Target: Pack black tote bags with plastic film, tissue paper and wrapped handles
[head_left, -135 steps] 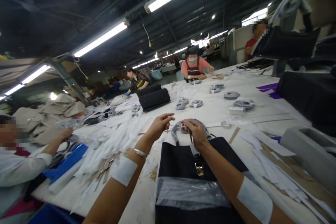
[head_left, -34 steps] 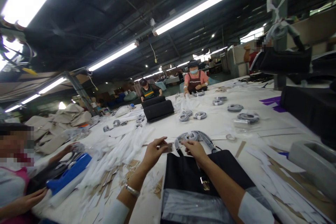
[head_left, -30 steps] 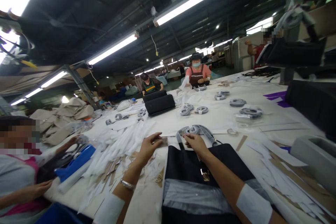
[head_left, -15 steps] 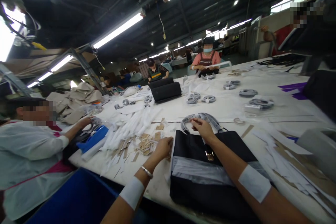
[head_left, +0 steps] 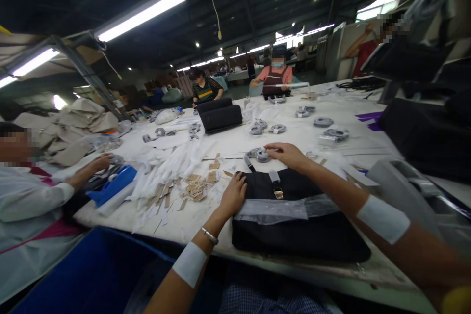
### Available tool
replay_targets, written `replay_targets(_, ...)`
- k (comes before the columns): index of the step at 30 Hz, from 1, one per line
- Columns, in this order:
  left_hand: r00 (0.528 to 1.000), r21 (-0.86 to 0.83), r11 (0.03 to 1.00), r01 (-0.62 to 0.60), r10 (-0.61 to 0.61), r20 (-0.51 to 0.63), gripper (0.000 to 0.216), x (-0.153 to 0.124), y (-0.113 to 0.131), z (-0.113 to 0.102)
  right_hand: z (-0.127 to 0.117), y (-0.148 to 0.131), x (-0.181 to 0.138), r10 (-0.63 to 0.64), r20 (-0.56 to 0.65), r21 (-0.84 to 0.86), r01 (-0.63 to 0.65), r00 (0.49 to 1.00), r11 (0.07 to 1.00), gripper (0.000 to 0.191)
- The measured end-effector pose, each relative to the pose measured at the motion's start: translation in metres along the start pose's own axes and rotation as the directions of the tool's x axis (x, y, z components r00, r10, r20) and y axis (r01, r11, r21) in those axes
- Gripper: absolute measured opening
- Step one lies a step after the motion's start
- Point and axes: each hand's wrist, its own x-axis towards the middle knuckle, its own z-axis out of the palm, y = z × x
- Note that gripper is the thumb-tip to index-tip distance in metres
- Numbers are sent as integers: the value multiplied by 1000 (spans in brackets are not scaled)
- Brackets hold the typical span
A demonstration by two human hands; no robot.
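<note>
In front of me a black bag (head_left: 298,235) lies on the white table, with a gold-coloured clasp (head_left: 278,193) on its flap and a band of clear plastic film (head_left: 272,210) across the front. My left hand (head_left: 234,195) rests on the bag's upper left corner, its fingers laid over the edge. Beyond the top edge, my right hand (head_left: 289,154) has thumb and fingertips at the grey-wrapped handle (head_left: 253,153), apparently pinching it. The far part of the handle is hidden by that hand.
Brown tags with strings (head_left: 196,189) and white strips (head_left: 176,164) lie left of the bag. Grey wrapped coils (head_left: 275,128) and a black bag (head_left: 222,117) lie farther back. A grey tape dispenser (head_left: 408,181) stands right. A co-worker (head_left: 33,206) sits left, near a blue bin (head_left: 91,274).
The handle has gone from a raised arch to low behind the bag's top edge. My left hand has moved from beside the bag onto its corner. The view has shifted right.
</note>
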Motion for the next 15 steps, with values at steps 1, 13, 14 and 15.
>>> replay_targets(1,1000,-11,1000,11,-11,0,41,-2,-2,2,-20,0,-11,-12,3,-149,12,1000,989,22)
replay_targets(13,886,-387,801,456,-450,113,70,-75,8,-17,-106,59,-190,319,-37,-715,-248,947,654,69)
replay_targets(14,878,-411,782,469,-463,122,70,-80,11,-17,-100,66,-197,321,-73,-707,-276,944,651,74)
replay_targets(15,872,-429,767,476,-475,120,70,-84,15,-16,-94,74,-201,322,-122,-700,-312,939,642,78)
